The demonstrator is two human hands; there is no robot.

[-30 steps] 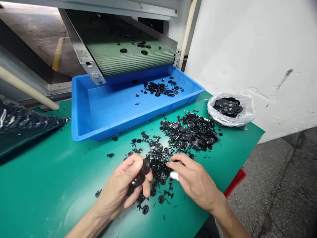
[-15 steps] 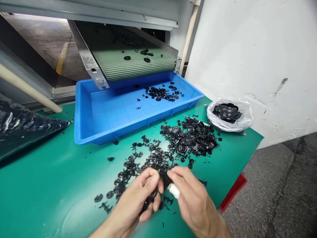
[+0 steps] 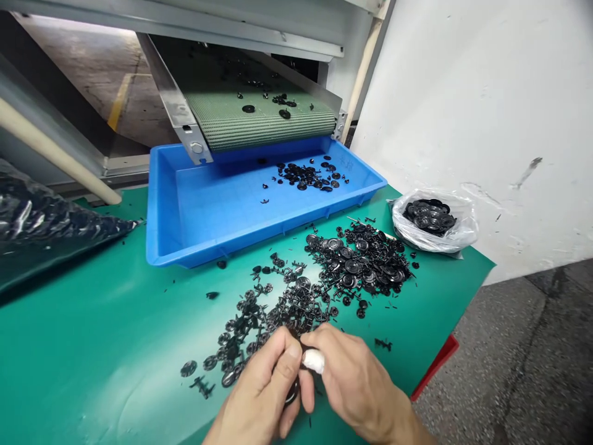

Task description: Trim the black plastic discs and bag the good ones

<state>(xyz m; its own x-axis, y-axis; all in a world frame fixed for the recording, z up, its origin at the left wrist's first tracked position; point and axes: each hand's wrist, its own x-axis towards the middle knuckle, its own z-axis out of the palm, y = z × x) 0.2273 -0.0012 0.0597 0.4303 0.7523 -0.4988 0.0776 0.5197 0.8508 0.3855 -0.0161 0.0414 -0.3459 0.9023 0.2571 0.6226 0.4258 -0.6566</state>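
Observation:
My left hand (image 3: 262, 395) is closed around several small black plastic discs (image 3: 293, 392) near the front edge of the green table (image 3: 92, 346). My right hand (image 3: 354, 383), with a white bandage on one finger, pinches a small black part right against my left fingertips. Just beyond both hands lies a scatter of black plastic parts (image 3: 259, 315), and farther right a denser heap of round black discs (image 3: 361, 262).
A blue tray (image 3: 208, 210) with some black parts stands under the end of a green conveyor belt (image 3: 259, 120). A clear bag of black discs (image 3: 430, 219) sits at the table's right corner. A dark plastic bag (image 3: 41, 222) lies at left. A white wall rises at right.
Both hands have drawn back toward me and come together. My left hand, earlier showing a disc between its fingers, now curls tighter around the pieces.

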